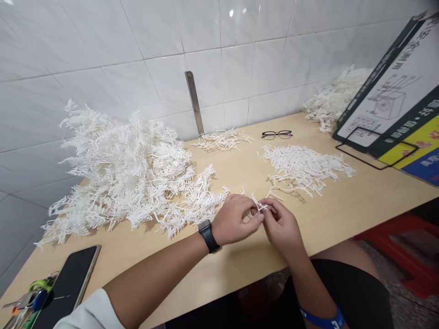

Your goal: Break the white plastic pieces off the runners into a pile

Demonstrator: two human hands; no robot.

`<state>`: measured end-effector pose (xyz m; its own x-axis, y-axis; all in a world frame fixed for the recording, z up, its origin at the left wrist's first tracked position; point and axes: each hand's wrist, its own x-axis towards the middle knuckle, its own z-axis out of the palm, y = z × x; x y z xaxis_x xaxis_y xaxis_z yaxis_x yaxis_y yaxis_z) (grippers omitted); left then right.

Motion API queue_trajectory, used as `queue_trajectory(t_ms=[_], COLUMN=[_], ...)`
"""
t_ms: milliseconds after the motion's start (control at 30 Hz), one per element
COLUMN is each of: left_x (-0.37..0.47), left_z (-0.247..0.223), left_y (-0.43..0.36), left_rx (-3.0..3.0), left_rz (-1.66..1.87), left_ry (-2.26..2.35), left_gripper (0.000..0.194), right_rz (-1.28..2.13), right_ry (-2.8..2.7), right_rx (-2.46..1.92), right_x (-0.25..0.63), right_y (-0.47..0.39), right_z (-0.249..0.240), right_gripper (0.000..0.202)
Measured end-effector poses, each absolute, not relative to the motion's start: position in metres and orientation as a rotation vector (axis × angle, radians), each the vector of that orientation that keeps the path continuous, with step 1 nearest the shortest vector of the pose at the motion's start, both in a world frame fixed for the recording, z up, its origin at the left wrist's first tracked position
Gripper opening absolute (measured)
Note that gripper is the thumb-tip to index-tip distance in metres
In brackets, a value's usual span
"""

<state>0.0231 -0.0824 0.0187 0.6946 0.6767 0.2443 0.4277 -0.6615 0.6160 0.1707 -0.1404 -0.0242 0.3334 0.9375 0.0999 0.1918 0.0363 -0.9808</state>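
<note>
Close together over the table's front half, my two hands are closed on a thin, branched white piece (260, 207) that looks like plastic. My left hand (236, 219), with a black watch on its wrist, pinches it between thumb and fingers. From the other side my right hand (281, 226) grips it with bent fingers, its fingertips partly hidden. A large tangled heap of similar white strands (130, 169) spreads to the left, reaching my left hand. Beyond my right hand lies a flatter pile of short white pieces (305, 167).
A small pile of thin white sticks (222, 139) lies by the wall near a metal bracket (195, 103). Eyeglasses (277, 135) rest at the back. A printed box (387, 100) stands right, before another white heap (338, 96). A phone (66, 285) and keys (29, 299) lie front left.
</note>
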Motion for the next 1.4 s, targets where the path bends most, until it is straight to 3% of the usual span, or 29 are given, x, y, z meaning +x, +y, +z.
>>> queue_trajectory(t_ms=[433,667,800,933,1400], left_x=[0.022,0.022,0.023,0.024,0.026], left_z=[0.004,0.005,0.009,0.011,0.008], left_y=[-0.071,-0.073,-0.075,-0.078,-0.080], left_rx=[1.921,1.888,1.977,2.139,2.469], left_rz=[0.736,0.784,0.828,0.829,0.558], left_ry=[0.872,0.890,0.853,0.779,0.767], left_gripper=[0.016,0.021,0.009,0.012,0.013], right_rz=[0.857,0.830,0.819,0.847,0.913], right_ry=[-1.080,-0.998,-0.964,-0.947,-1.195], right_rx=[-1.378,-1.345,-1.310,-1.278,-1.392], right_x=[0.168,0.167,0.166,0.165,0.165], right_y=[-0.141,-0.144,-0.145,-0.146,-0.150], right_z=[-0.028,-0.023,-0.021,-0.020,-0.017], right_gripper=[0.047,0.042,0.039,0.038,0.025])
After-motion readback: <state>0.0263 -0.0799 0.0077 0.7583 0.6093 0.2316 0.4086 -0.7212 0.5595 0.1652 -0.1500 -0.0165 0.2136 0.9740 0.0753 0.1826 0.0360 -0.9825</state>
